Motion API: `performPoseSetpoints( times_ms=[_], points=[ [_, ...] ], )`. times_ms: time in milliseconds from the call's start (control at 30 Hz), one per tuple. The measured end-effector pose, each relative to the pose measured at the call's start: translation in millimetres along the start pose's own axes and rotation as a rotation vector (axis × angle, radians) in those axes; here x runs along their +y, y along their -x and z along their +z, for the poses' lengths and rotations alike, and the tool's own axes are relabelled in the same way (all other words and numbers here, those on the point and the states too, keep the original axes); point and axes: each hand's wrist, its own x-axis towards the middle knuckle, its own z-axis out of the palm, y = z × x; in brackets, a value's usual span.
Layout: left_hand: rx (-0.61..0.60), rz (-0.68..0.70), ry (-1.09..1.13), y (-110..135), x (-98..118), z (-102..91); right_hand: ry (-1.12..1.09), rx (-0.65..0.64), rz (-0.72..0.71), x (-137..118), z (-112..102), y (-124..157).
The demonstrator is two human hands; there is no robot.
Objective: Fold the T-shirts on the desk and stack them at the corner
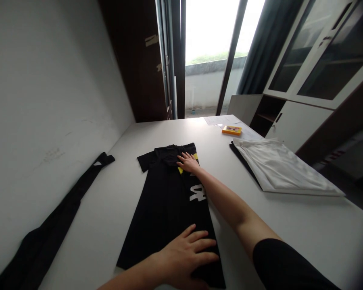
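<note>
White table [115, 189]: black shirt [166, 201] flat beneath left hand [184, 253], right hand [188, 162].

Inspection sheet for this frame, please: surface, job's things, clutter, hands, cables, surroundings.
Surface: white table, against a white wall.
Job's things: black T-shirt lying flat, partly folded lengthwise, white and yellow print showing.
Clutter: white garment on a dark one at right; dark cloth along the wall; yellow box; papers.
Hands: left hand flat on the shirt's near end; right hand flat near its collar.
Cables: nothing seen.
Surroundings: window, curtain, glass-door cabinet.
</note>
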Motion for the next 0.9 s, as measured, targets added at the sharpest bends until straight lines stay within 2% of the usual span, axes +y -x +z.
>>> performPoseSetpoints(
  times_ms=[133, 267, 467, 600, 733, 833, 900],
  points=[
    [0.06, -0.02, -0.061, -1.8, -0.9, 9.0, -0.006, 0.003, 0.022, 14.6, -1.3, -10.0],
    [0.108, 0.006, -0.213, -7.2, -4.8, 23.2, -0.002, 0.044, 0.07, 37.1, -12.4, -12.8],
    [0.066, 0.002, -0.357, -11.9, -4.4, 31.3, -0.025, 0.2, 0.196, 78.8, -26.9, 13.7],
    [0.041, -0.051, -0.278, -17.1, -3.0, 32.3, -0.033, 0.189, 0.111, 91.5, -24.3, 46.4],
    [0.099, -0.114, -0.073, -38.3, 4.9, 34.0, -0.053, 0.135, 0.025, 91.3, -22.9, 72.5],
    [0.14, -0.095, 0.022, -60.3, 16.8, 34.9, -0.067, 0.122, 0.027, 89.4, -27.8, 82.2],
    [0.11, -0.043, 0.04, -70.2, 23.1, 33.5, -0.059, 0.105, 0.033, 86.8, -32.4, 86.2]
  ],
)
